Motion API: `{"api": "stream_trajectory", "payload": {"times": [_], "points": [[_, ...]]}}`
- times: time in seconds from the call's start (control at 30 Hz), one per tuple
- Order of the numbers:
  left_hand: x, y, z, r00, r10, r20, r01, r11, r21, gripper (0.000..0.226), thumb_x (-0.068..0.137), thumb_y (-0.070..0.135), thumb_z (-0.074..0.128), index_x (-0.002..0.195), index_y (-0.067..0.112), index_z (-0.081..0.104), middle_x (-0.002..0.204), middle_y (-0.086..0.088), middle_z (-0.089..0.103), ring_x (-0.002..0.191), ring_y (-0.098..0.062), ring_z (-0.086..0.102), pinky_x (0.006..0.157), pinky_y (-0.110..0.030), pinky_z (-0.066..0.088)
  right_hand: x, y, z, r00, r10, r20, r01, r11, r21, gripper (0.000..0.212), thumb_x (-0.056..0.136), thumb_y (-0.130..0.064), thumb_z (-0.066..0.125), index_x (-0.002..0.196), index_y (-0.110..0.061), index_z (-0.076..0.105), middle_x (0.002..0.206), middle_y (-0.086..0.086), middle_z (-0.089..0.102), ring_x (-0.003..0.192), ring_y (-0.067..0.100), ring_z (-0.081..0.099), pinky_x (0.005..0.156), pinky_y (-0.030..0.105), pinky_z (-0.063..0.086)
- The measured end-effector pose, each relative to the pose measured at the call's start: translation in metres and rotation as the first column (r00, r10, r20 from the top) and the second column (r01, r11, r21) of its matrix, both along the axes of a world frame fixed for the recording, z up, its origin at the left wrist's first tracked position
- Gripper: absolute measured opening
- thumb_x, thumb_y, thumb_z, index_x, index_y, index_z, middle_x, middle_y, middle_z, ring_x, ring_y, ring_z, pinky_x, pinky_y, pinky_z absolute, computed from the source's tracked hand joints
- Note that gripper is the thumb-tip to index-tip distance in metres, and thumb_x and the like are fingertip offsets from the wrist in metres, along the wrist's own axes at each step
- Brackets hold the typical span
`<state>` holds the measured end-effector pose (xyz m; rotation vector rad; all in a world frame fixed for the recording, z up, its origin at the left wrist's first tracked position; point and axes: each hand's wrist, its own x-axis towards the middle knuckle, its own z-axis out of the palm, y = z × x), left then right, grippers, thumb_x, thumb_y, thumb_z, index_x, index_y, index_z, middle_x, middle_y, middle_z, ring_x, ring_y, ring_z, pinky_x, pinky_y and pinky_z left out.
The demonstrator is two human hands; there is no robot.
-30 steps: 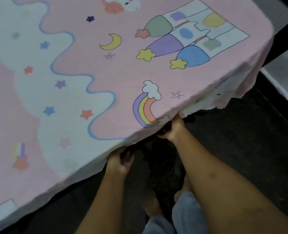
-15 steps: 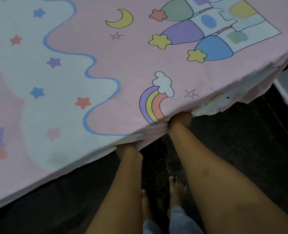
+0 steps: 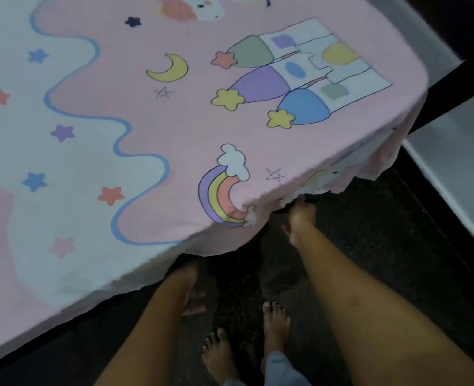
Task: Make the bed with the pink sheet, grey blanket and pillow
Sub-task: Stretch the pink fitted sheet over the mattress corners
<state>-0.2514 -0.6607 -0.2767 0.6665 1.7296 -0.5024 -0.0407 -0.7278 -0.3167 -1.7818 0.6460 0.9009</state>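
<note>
The pink sheet (image 3: pixel 174 129), printed with a castle, a rainbow, a moon and stars, lies spread over the bed, and its edge hangs over the near side and the right corner. My right hand (image 3: pixel 300 218) is just below the hanging edge near the rainbow, with its fingertips touching the fabric. Further left, my left hand (image 3: pixel 192 291) is blurred and sits under the sheet's edge with its fingers loosely spread and nothing in them. Neither the grey blanket nor the pillow is in view.
A dark floor (image 3: pixel 369 246) runs along the bed's near side, and my bare feet (image 3: pixel 274 321) stand on it close to the bed. A pale raised ledge (image 3: pixel 458 151) runs along the right, beyond the bed corner.
Both hands have drawn back out from under the sheet's edge. The left hand has dropped lower and the right hand has shifted right along the edge. The view has pulled back a little.
</note>
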Motion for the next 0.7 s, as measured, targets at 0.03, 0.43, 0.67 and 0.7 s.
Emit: {"api": "stream_trajectory", "payload": {"times": [0.03,0.43,0.67,0.7], "points": [[0.002,-0.009,0.009,0.965,-0.263,-0.011,0.263,0.965,-0.012,0.046,0.096,0.052,0.037,0.123,0.017,0.05,0.121,-0.012,0.057,0.1,-0.03,0.06,0.07,-0.036,0.054,0.006,-0.005,0.022,0.998,-0.052,-0.028,0.053,0.998,0.032,0.044,0.101,-0.045,0.032,0.134,-0.017,0.042,0.127,0.007,0.049,0.113,0.03,0.051,0.092,0.05,0.049],[0.105,-0.03,0.125,0.64,-0.633,0.436,0.091,0.626,0.775,0.009,0.093,0.017,0.053,0.091,0.024,0.059,0.086,0.009,0.063,0.082,-0.003,0.059,0.068,-0.011,0.044,0.063,-0.023,0.062,0.913,0.406,0.034,-0.378,0.876,-0.299,0.021,0.094,-0.012,0.047,0.109,0.0,0.057,0.109,0.015,0.061,0.087,0.027,0.058,0.074,0.036,0.05],[0.092,0.053,0.136,0.834,-0.55,-0.041,0.112,0.097,0.989,0.04,0.092,0.014,0.051,0.131,0.019,0.046,0.136,0.001,0.048,0.129,-0.014,0.037,0.102,-0.018,0.028,0.034,0.041,0.146,0.172,0.414,0.894,-0.134,0.909,-0.395,0.038,0.087,-0.011,0.051,0.125,-0.005,0.054,0.135,0.016,0.049,0.128,0.034,0.041,0.107,0.04,0.031],[0.088,0.064,0.127,0.828,-0.537,-0.164,0.24,0.074,0.968,0.047,0.094,0.018,0.049,0.14,0.018,0.038,0.146,-0.002,0.038,0.137,-0.018,0.028,0.109,-0.029,0.024,0.015,0.064,0.145,0.08,0.491,0.868,-0.317,0.838,-0.444,0.042,0.089,-0.017,0.049,0.13,-0.006,0.052,0.14,0.015,0.046,0.131,0.033,0.039,0.11,0.042,0.029]]}}
